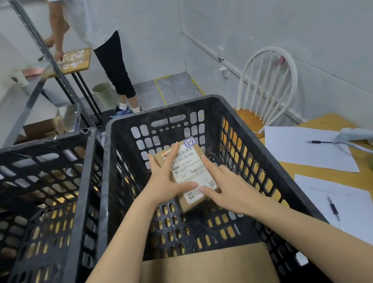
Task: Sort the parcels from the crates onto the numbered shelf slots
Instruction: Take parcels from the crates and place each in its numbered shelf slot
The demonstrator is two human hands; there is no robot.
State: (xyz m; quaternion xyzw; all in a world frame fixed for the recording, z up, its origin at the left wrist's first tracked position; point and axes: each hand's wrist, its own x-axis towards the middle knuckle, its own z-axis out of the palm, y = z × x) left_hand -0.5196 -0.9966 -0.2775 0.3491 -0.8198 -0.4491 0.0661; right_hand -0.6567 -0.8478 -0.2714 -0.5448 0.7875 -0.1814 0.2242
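Observation:
A small brown cardboard parcel (189, 164) with a white shipping label and a handwritten "2-2" tag is inside the right black crate (165, 111), tilted above its floor. My left hand (164, 181) holds its left side, thumb across the label and a finger reaching the top edge. On the right side, my right hand (229, 190) has its index finger along the edge and its thumb on the label's lower corner. A larger plain cardboard box (204, 278) lies at the near end of the same crate. The left black crate (28, 146) stands beside it, its contents unclear.
A metal shelf frame (34, 98) rises at the left, with brown boxes (42, 127) on a low level. Another person (95, 23) stands behind it at a small table. A white chair (268, 89) and a wooden table (324, 122) with papers and pens are to the right.

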